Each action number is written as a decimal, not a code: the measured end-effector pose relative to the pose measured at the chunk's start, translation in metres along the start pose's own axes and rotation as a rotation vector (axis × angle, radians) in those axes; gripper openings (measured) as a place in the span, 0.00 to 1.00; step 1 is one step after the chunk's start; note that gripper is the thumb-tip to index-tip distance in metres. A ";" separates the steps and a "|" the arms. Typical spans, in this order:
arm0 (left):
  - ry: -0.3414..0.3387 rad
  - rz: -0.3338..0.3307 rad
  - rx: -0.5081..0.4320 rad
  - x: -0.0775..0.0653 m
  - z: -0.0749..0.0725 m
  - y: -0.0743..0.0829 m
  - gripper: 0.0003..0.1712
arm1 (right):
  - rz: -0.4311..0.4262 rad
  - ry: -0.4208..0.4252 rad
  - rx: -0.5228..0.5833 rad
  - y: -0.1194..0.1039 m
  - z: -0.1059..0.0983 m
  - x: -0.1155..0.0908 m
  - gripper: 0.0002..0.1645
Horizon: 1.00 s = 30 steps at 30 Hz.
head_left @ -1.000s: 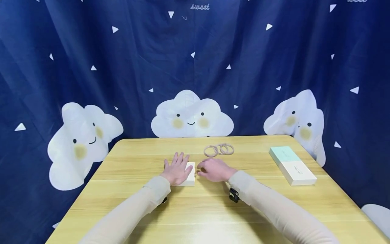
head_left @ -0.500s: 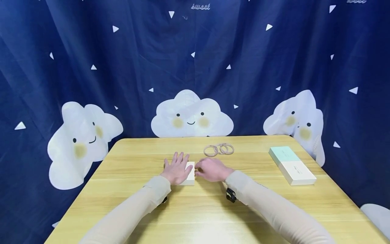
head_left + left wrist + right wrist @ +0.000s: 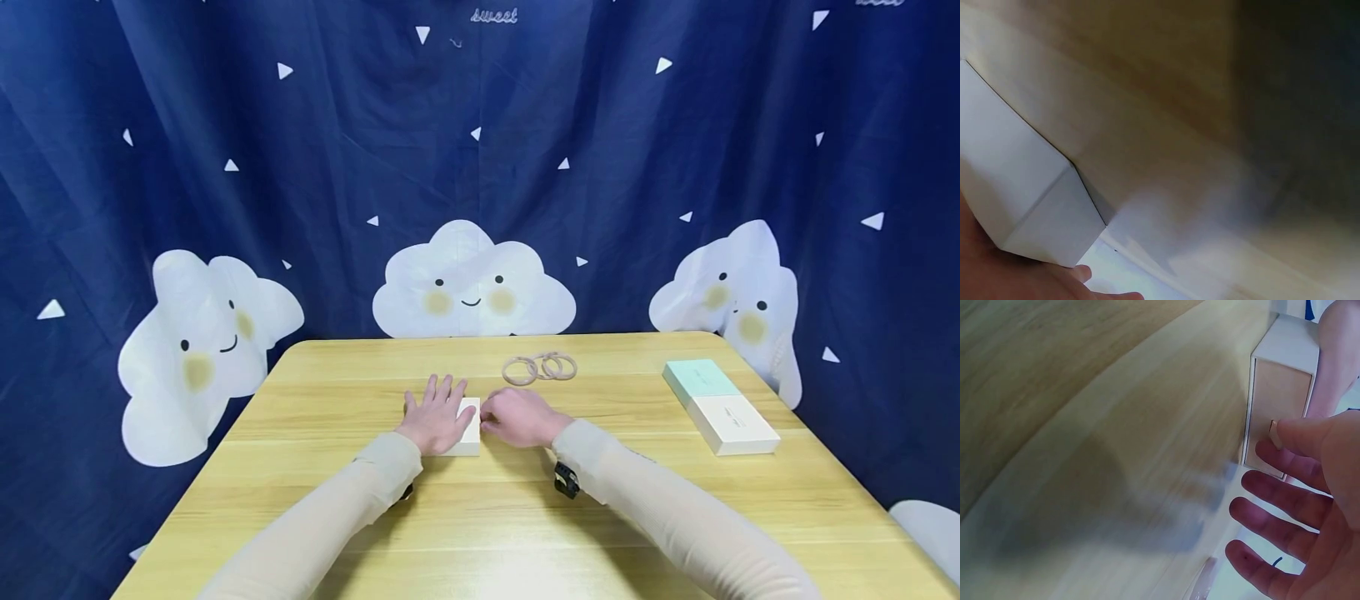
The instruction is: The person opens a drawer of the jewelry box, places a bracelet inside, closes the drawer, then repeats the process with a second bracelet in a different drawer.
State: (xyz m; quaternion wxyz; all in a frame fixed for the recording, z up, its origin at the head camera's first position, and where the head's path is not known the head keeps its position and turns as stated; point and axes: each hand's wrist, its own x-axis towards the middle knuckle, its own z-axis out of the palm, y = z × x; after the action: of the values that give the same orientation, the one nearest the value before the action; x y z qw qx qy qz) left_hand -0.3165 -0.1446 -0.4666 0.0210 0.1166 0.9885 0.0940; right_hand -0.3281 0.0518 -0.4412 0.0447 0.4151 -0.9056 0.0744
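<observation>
A small white box (image 3: 471,429) lies on the table, partly covered by my left hand (image 3: 435,419), which rests on its top with fingers spread. In the left wrist view, bare white faces of the box (image 3: 1016,144) show beside the palm. My right hand (image 3: 521,418) is at the box's right end. There, the right wrist view shows a pinkish inner drawer panel (image 3: 1280,387) framed by a white sleeve. My right thumb and index finger pinch a small pull tab (image 3: 1273,427) on that panel, while the other fingers of this hand (image 3: 1316,494) extend loosely.
Several linked pinkish rings (image 3: 519,384) lie behind the right hand. A mint-topped box (image 3: 701,377) and a white box (image 3: 733,423) stand end to end near the right edge of the wooden table (image 3: 465,533). A dark blue curtain (image 3: 480,183) hangs behind.
My right hand has moved slightly left to the end of the box, and its thumb and index finger have closed on the tab. The left hand has stayed in place.
</observation>
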 end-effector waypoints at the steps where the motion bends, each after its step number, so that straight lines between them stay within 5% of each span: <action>1: 0.005 0.002 -0.002 0.000 -0.001 0.001 0.38 | -0.002 0.002 0.001 0.000 0.000 0.000 0.06; 30: -0.010 -0.010 -0.003 -0.001 0.000 0.001 0.38 | 0.016 0.056 -0.044 -0.002 0.007 0.004 0.11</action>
State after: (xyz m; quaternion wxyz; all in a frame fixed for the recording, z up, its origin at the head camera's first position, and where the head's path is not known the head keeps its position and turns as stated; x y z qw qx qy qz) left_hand -0.3152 -0.1440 -0.4664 0.0264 0.1123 0.9888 0.0950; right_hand -0.3293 0.0466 -0.4473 0.0784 0.4046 -0.9087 0.0665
